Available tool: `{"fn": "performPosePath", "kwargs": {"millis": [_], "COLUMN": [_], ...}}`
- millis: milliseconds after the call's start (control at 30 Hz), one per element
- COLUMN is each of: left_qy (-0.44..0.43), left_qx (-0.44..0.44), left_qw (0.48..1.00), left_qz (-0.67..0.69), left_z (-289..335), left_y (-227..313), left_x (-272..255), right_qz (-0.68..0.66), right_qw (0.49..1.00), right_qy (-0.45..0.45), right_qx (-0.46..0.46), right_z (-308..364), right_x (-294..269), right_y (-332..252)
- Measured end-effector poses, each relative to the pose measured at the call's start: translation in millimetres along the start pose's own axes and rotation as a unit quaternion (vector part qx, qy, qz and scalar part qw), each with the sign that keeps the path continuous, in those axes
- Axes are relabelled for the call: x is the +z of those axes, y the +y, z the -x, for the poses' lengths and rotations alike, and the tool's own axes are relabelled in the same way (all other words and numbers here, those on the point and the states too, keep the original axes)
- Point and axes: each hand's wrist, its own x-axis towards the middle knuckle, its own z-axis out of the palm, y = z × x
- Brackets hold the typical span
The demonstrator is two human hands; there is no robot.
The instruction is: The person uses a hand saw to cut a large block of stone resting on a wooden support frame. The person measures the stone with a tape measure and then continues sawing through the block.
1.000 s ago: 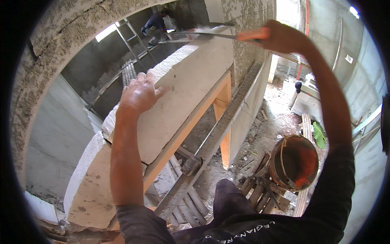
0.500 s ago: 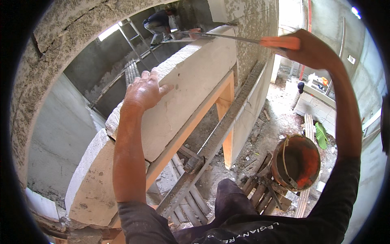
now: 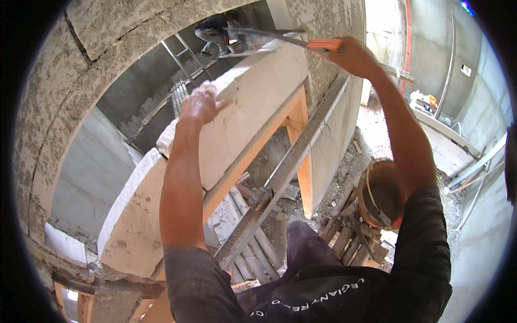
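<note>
My right hand (image 3: 353,56) is closed round the orange handle of a handsaw (image 3: 325,44). The saw's long, thin blade points left, over the upper far end of a pale masonry block (image 3: 253,105); its tip is blurred, and I cannot tell how deep it sits in the block. My left hand (image 3: 200,105) rests on the block's rough top edge with the fingers apart. A second pale block (image 3: 134,215), curved along its outer edge, adjoins it at the lower left.
A wooden frame (image 3: 304,180) stands beneath the block. A dirty bucket (image 3: 371,199) sits on slats at the right, partly behind my arm. Beyond the opening, a person (image 3: 212,32) bends near a ladder (image 3: 183,54). A rough plastered arch (image 3: 81,91) curves along the left.
My right hand has moved left with the saw, bringing the handle nearer the block. My left hand stays on the top edge. The view has shifted slightly.
</note>
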Motion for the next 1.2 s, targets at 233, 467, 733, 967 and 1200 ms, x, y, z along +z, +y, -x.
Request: {"fn": "performPosePath", "kwargs": {"millis": [233,467,733,967,1200], "left_qy": [0.255,0.071,-0.058,-0.118,-0.122], "left_qx": [0.133,0.073,-0.07,-0.094,-0.171], "left_qw": [0.936,0.922,0.849,0.778,0.719], "left_qz": [0.201,0.374,0.52,0.61,0.662], "left_z": [101,247,354,402,456], "left_y": [48,55,77,107,101], "left_x": [15,148,214,222,209], "right_qz": [-0.071,-0.051,0.005,0.063,0.185], "right_qw": [0.968,0.967,0.969,0.963,0.937], "right_qy": [0.018,0.043,-0.129,-0.21,-0.278], "right_qx": [0.242,0.245,0.209,0.159,-0.099], "right_z": [196,309,292,250,182], "right_x": [-92,-148,-176,-126,84], "right_y": [-67,-129,-189,-167,-234]}}
